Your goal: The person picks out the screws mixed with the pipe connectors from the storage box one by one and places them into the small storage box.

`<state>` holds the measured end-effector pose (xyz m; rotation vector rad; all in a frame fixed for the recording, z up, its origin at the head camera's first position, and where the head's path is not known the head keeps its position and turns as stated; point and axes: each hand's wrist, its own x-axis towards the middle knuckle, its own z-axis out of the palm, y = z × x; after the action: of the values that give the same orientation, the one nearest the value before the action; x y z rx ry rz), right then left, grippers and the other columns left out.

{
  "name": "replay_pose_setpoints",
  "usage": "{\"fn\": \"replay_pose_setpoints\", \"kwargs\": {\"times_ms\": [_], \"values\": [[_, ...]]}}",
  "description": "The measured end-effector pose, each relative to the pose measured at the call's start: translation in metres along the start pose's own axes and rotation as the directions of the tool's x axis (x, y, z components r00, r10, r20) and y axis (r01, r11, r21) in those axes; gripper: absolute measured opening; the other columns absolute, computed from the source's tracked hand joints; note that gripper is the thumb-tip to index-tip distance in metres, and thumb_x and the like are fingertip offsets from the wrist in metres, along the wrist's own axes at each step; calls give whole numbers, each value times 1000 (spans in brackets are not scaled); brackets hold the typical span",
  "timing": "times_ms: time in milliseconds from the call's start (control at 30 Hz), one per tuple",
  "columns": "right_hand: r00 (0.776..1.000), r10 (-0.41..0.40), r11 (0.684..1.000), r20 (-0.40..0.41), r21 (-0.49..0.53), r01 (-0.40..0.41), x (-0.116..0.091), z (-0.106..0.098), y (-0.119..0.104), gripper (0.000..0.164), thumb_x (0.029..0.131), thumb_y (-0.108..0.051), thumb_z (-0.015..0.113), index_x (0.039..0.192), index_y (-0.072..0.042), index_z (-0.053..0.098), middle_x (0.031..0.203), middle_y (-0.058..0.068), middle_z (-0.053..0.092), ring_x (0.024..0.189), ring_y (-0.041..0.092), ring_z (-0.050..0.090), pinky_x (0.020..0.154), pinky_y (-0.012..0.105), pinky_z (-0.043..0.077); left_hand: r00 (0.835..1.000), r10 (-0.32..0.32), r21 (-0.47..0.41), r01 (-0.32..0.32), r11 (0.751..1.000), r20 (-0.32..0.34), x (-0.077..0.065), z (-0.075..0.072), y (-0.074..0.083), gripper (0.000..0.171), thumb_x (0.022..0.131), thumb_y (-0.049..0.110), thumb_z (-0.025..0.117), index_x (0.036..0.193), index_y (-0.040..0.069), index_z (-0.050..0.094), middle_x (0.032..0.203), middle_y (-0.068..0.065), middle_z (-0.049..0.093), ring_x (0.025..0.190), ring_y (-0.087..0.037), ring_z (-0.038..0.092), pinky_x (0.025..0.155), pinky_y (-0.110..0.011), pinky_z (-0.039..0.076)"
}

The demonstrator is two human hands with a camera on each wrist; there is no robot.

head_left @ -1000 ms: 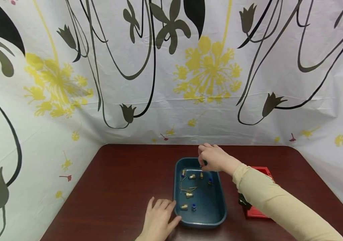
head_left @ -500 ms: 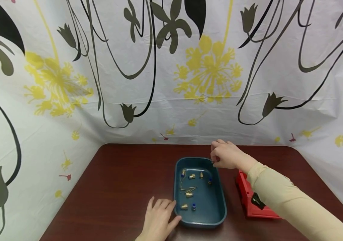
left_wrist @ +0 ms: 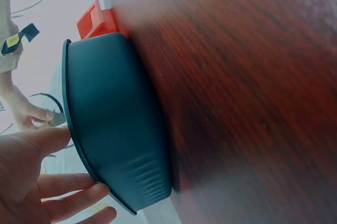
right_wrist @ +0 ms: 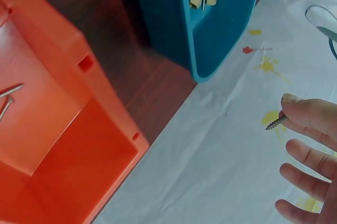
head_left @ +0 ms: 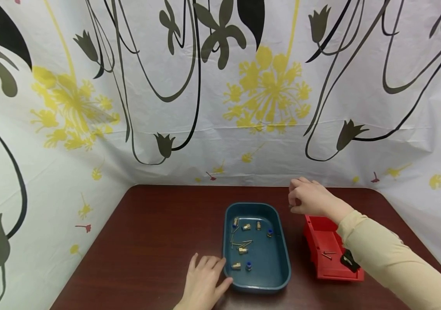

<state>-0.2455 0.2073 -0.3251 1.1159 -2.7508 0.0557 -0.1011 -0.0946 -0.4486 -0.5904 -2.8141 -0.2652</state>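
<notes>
My right hand (head_left: pixel 315 199) is raised behind the red bin (head_left: pixel 313 245), in the gap between bin and tray. Its thumb and forefinger pinch a screw (right_wrist: pixel 275 123), whose threaded end sticks out; the other fingers are spread apart. My left hand (head_left: pixel 205 275) rests its fingertips and thumb on the left rim of the teal tray (head_left: pixel 284 262), fingers loosely extended. In the tray lie several brass fittings (head_left: pixel 242 250), some with blue collars, and thin nails or pins (head_left: pixel 247 242). Two screws (right_wrist: pixel 9 91) lie in the red bin.
A dark reddish-brown table (head_left: pixel 166 232) carries both containers. The red bin stands to the right of the tray, partly covered by the right sleeve (head_left: pixel 390 254), which bears a black strap piece (head_left: pixel 349 260). A floral-print cloth (head_left: pixel 212 107) hangs behind the table.
My right hand has moved right, from over the tray's far end to behind the red bin, uncovering more of the bin. The left hand has stayed at the tray rim.
</notes>
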Motion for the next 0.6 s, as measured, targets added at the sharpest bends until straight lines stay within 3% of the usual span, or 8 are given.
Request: {"fn": "replay_pose_setpoints", "kwargs": {"times_ms": [600], "values": [[998,37,998,-44,-41,-38,-31,-1,31,25,63,-19,75,56,-31,55,76,-7,43,75,18,43,53,33,36,1000,12,17,-12,1000,-18,0,-1,1,39,79,45,60,103,15,65,94,3,59,90,-18,53,84,-55,31]]}}
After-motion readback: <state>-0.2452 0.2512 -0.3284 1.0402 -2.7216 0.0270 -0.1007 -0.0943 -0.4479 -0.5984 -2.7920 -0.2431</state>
